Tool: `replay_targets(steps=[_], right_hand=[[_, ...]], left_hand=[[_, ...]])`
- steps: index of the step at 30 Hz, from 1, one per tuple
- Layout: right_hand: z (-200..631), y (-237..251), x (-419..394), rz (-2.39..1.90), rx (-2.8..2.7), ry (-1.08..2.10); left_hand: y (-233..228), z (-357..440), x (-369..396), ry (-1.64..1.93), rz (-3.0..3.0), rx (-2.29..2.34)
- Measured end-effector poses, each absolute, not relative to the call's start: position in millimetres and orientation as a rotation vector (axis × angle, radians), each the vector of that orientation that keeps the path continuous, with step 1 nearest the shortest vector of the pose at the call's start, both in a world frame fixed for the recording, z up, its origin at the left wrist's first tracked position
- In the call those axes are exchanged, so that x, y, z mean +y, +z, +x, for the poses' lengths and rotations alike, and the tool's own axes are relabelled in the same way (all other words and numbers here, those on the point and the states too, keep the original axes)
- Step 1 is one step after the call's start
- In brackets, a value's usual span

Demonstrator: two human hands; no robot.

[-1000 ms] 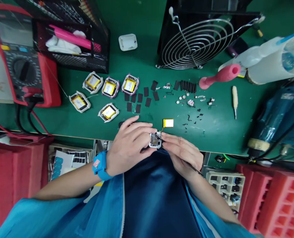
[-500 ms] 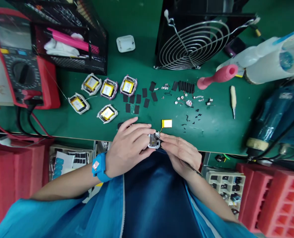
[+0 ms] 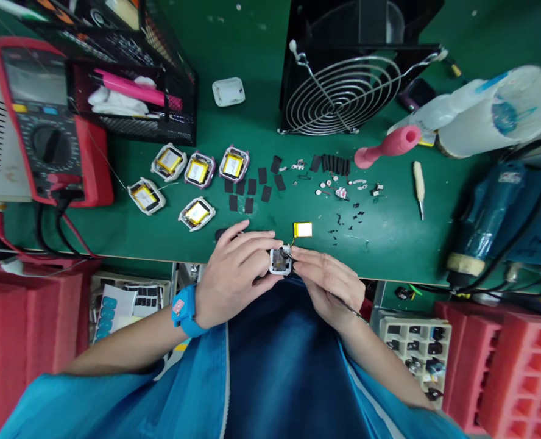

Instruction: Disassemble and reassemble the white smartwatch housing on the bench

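Observation:
At the near edge of the green bench mat (image 3: 389, 244), my left hand (image 3: 234, 274) grips a small white square casing (image 3: 280, 261) with an open dark inside. My right hand (image 3: 332, 283) pinches a thin dark tool (image 3: 350, 310) and touches the casing's right side with its fingertips. A yellow battery (image 3: 303, 229) lies just beyond on the mat, joined to the casing by a thin wire. Several similar casings with yellow batteries inside (image 3: 197, 171) lie to the left. A blue wrist strap (image 3: 184, 310) circles my left wrist.
Black foam pads (image 3: 252, 186) and tiny loose parts (image 3: 343, 189) are scattered mid-mat. A wire-guarded fan (image 3: 343, 91), a red multimeter (image 3: 46, 128), a black mesh basket (image 3: 137, 103), a pink-handled tool (image 3: 387, 146) and a small cream-handled pick (image 3: 419, 186) stand around. Red foam trays (image 3: 503, 366) flank my lap.
My hands and the casing stay together; the casing has shifted slightly left between my fingers. The view has tilted a little.

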State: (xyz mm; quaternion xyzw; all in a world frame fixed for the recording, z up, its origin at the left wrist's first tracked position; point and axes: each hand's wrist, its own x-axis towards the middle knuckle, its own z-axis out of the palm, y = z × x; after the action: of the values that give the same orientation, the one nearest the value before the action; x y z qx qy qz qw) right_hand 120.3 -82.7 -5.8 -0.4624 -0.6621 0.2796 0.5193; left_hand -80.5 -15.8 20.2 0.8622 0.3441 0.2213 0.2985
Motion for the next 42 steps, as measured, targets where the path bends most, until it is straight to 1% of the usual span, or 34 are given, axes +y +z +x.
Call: replay_targets(steps=[13, 17, 20, 23, 25, 28, 31, 36, 42], right_hand=[[118, -3, -82, -1.106, -1.570, 0.695], [126, 1, -86, -1.219, -1.248, 0.856], [147, 6, -88, -1.224, -0.998, 0.955], [168, 12, -91, -1.216, -0.939, 1.006], [174, 17, -94, -1.172, -0.931, 1.080], [168, 23, -98, -1.037, -0.915, 1.233], [155, 29, -99, -0.915, -0.875, 1.313], [144, 31, -102, -0.844, -0.853, 1.315], [148, 29, -114, -0.856, -0.880, 1.245]], left_hand=[[18, -82, -20, 0.587, 2.263, 0.938], [19, -79, -23, 0.599, 2.257, 0.954], [21, -76, -26, 0.608, 2.261, 0.993], [25, -75, -29, 0.639, 2.274, 1.029], [32, -75, -31, 0.729, 2.239, 1.037], [46, -70, -33, 0.853, 2.081, 0.998], [58, -60, -35, 0.813, 1.872, 0.970], [66, -46, -38, 0.717, 1.660, 0.960], [64, -39, -48, 0.628, 1.549, 1.006]])
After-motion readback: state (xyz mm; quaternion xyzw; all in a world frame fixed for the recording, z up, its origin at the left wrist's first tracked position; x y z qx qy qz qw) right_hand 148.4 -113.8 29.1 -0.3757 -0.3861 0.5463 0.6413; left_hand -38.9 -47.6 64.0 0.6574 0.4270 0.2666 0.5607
